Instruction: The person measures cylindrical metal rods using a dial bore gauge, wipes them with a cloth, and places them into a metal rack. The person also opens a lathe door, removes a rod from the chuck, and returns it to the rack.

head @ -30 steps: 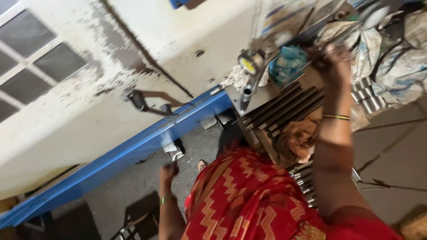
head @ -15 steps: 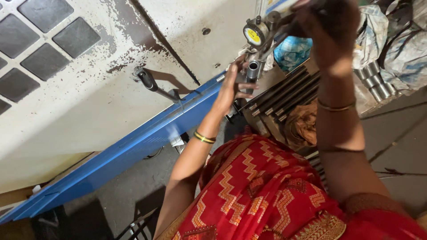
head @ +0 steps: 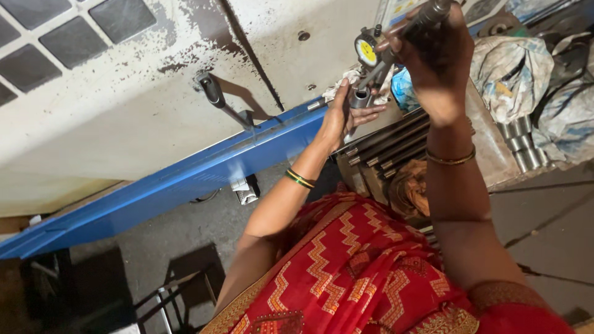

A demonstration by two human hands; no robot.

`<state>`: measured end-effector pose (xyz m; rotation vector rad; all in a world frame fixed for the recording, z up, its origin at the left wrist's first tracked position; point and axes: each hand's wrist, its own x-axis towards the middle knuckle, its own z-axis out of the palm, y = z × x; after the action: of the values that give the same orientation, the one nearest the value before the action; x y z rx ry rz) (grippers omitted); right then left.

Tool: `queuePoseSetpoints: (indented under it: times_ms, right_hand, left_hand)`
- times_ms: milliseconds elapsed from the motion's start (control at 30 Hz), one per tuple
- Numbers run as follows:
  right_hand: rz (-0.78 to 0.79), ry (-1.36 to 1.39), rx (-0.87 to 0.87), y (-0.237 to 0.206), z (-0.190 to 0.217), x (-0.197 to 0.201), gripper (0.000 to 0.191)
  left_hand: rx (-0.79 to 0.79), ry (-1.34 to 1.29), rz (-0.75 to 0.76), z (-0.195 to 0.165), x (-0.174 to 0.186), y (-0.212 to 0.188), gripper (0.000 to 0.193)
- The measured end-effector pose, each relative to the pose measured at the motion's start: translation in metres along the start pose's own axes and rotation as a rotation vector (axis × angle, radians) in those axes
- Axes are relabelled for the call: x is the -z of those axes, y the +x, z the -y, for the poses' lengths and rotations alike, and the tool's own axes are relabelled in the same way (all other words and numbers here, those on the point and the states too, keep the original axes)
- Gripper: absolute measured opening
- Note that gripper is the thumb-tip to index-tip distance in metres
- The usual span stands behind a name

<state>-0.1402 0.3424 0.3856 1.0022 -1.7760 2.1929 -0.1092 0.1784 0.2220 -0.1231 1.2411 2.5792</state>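
The person's left hand (head: pixel 342 117) is curled around a small grey metal ring (head: pixel 360 98), with the fingers wrapped under it and the thumb on its side. The ring sits up high, right in front of the big white machine (head: pixel 154 111) and just above its blue edge (head: pixel 185 179). The right hand (head: pixel 436 59) is closed tight around the dark handle (head: pixel 427 15) of a measuring tool. The thin rod of the tool slants down and its tip goes into the ring. A round dial with a yellow face (head: pixel 366 51) sits on the tool, between the two hands. A black lever (head: pixel 213 93) sticks out of the machine, off to the left of the hands. Under the hands lie long metal bars (head: pixel 383 145) side by side on a desk (head: pixel 489 151). Short shiny metal tubes (head: pixel 523 145) stand near a crumpled cloth (head: pixel 510 68) on the right. Each wrist wears a bangle, and the person wears a red cloth with zigzag lines (head: pixel 346 272).
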Motion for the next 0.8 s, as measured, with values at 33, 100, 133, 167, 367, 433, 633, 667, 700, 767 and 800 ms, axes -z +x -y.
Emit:
queuePoseSetpoints:
  times_ms: [33, 100, 133, 167, 367, 433, 633, 667, 700, 767, 800]
  right_hand:
    - [0.001, 0.023, -0.016, 0.000, -0.002, 0.001, 0.028]
    - [-0.001, 0.067, -0.048, 0.002, -0.007, 0.002, 0.029]
    - [0.021, 0.062, -0.035, 0.002, -0.009, 0.004, 0.029]
    - [0.042, 0.057, -0.022, 0.003, -0.011, 0.005, 0.028]
    - [0.132, 0.036, 0.001, 0.009, -0.022, 0.011, 0.025]
    - [0.128, 0.038, -0.008, 0.011, -0.023, 0.011, 0.026]
    - [0.106, 0.028, -0.016, 0.013, -0.031, 0.012, 0.030]
    - [0.100, 0.013, -0.007, 0.012, -0.034, 0.010, 0.031]
    - [0.092, -0.003, 0.002, 0.012, -0.036, 0.009, 0.031]
    - [0.119, -0.051, 0.059, 0.011, -0.040, 0.006, 0.030]
    - [0.131, -0.075, 0.087, 0.011, -0.041, 0.005, 0.029]
  left_hand:
    - [0.014, -0.023, -0.031, 0.001, 0.000, 0.000, 0.077]
    - [0.000, -0.045, -0.009, 0.002, 0.001, 0.002, 0.074]
    - [-0.007, -0.054, 0.002, 0.003, 0.002, 0.003, 0.072]
    - [-0.020, -0.050, 0.009, 0.004, 0.002, 0.003, 0.071]
    - [-0.061, -0.032, 0.030, 0.009, 0.008, 0.007, 0.059]
    - [-0.060, -0.014, 0.007, 0.010, 0.011, 0.007, 0.051]
    - [-0.109, -0.009, 0.031, 0.014, 0.017, 0.005, 0.053]
    - [-0.121, -0.016, 0.035, 0.014, 0.019, 0.004, 0.053]
    - [-0.132, -0.022, 0.040, 0.015, 0.021, 0.005, 0.053]
    - [-0.144, -0.042, 0.053, 0.016, 0.027, 0.005, 0.053]
    - [-0.144, -0.055, 0.059, 0.017, 0.031, 0.005, 0.052]
